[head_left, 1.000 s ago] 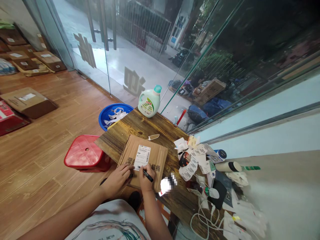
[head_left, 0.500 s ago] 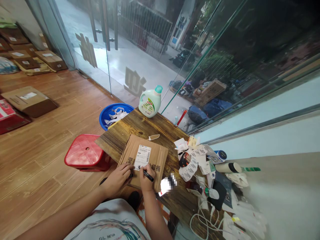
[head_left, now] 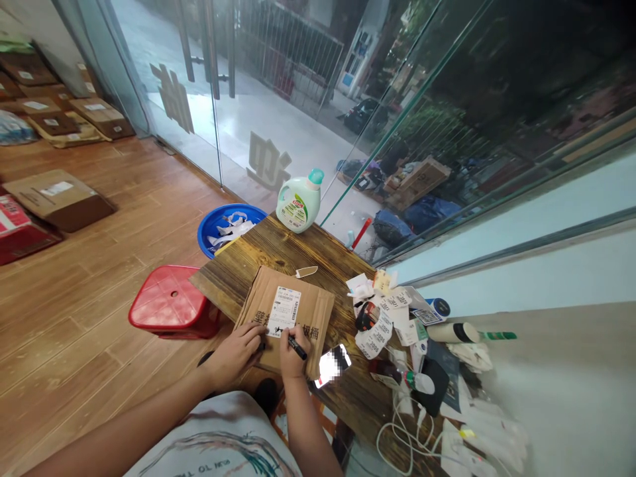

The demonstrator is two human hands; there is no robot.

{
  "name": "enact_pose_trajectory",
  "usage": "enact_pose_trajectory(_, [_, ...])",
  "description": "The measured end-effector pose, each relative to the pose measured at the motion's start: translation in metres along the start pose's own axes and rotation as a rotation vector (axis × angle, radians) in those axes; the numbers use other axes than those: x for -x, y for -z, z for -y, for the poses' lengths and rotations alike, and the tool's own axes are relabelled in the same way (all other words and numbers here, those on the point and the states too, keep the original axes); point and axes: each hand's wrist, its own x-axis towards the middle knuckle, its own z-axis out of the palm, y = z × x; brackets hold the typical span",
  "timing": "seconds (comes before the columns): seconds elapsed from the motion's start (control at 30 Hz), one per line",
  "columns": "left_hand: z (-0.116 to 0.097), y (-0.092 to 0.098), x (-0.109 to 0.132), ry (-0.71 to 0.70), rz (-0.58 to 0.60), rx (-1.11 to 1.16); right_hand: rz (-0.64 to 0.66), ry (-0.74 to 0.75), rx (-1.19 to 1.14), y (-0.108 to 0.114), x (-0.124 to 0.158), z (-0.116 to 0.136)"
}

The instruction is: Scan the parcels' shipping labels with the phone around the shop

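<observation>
A flat cardboard box (head_left: 311, 305) with large printed characters lies on the wooden table in front of me. Stuck to its top is a white shipping label (head_left: 284, 308) bearing black handwritten strokes near its lower edge. My right hand (head_left: 294, 351) is closed around a black marker (head_left: 297, 348), its tip hidden by the fingers at the bottom of the label. Against the left side of the box rests my left hand (head_left: 243, 348), fingertips on the cardboard beside the label. A small black marker cap (head_left: 261, 347) shows by its thumb.
Right of the box lies a phone (head_left: 332, 366) with a lit screen; beyond it are paper number tags (head_left: 377, 334) and white cables (head_left: 397, 434). A small knife (head_left: 307, 272) and a detergent bottle (head_left: 299, 205) stand farther back. A red stool (head_left: 166, 298) and blue basin (head_left: 206, 228) are left.
My right hand has shifted slightly right along the label's lower edge with the marker, and more black strokes show on the label. My left hand stays in place.
</observation>
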Motion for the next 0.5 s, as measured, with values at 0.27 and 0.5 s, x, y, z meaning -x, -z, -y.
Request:
enact_pose_trajectory(0.27, [-0.0008,0.0024,-0.0004,0.028,0.036,0.045,0.022,-0.026,-0.015,0.0014,0.0003,-0.0004])
enact_pose_trajectory(0.5, [-0.0001,-0.002,0.0017,0.026,0.016,0.024,0.033,-0.087,-0.056,0.0017,-0.0018,0.0017])
